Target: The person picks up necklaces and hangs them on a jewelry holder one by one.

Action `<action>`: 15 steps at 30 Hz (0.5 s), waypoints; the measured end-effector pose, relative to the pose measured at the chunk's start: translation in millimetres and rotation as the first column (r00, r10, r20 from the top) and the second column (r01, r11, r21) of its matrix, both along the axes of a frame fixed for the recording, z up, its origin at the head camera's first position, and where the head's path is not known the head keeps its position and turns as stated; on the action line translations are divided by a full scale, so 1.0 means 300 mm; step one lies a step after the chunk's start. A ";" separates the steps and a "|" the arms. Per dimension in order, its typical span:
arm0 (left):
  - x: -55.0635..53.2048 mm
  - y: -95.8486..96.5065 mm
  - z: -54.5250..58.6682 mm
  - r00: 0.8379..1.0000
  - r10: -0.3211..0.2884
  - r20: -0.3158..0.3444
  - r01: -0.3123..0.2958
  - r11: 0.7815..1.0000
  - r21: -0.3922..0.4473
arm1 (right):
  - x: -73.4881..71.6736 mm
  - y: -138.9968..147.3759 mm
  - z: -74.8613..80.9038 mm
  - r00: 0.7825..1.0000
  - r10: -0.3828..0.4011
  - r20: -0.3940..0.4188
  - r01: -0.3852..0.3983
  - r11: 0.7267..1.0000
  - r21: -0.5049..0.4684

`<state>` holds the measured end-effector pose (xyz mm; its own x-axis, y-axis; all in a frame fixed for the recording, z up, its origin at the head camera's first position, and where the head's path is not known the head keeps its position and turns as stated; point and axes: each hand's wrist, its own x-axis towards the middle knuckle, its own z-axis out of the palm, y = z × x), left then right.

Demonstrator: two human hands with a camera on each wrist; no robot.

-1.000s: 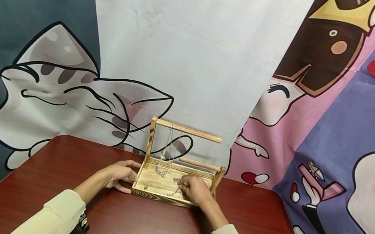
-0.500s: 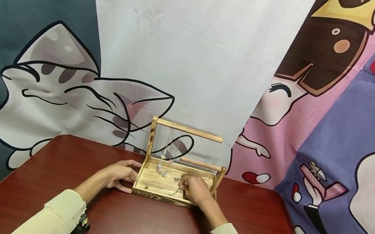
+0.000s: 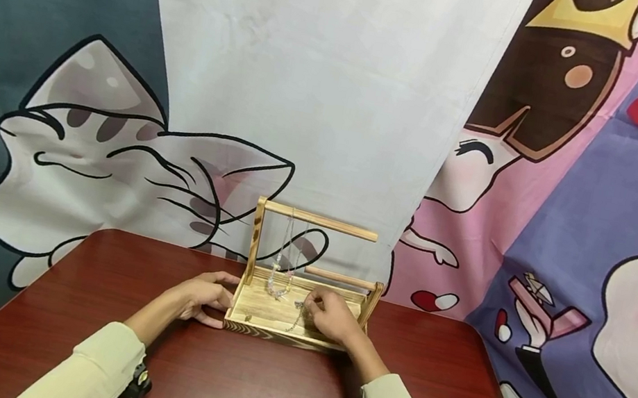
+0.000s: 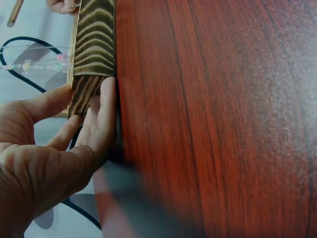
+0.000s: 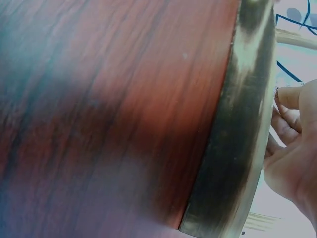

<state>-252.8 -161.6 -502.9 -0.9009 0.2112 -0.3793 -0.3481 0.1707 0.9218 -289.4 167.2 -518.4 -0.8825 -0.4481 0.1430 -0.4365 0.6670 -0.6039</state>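
Observation:
A wooden jewelry stand (image 3: 259,316) with a shallow tray and two rods stands on the table. My left hand (image 3: 206,298) grips the tray's left end, with fingers around its corner in the left wrist view. Over the tray's right half, my right hand (image 3: 333,314) pinches a thin silver chain (image 3: 295,322) between thumb and fingertips. The chain trails down to the tray floor; its held end is hidden by the fingers. A beaded necklace (image 3: 277,288) hangs from the upper rod (image 3: 322,220) left of my right hand.
A small brownish piece (image 3: 247,319) lies in the tray's front left corner. The lower rod (image 3: 340,278) juts leftward from the right post. Behind the red-brown table (image 3: 237,382) hangs a printed cloth (image 3: 327,74) close to the stand.
My right hand has moved up and slightly back, and more of the silver chain now shows below its fingers. The left hand stays at the tray's left end.

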 end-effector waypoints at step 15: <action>0.004 0.001 -0.003 1.000 -0.005 -0.008 0.005 1.000 -0.004 | 0.005 0.004 -0.008 0.975 -0.045 0.215 0.111 0.947 -0.301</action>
<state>-251.8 -161.2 -503.7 -0.9027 0.2139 -0.3732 -0.3402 0.1758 0.9238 -288.0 168.5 -520.9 -0.9376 -0.3388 0.0777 -0.2370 0.4597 -0.8559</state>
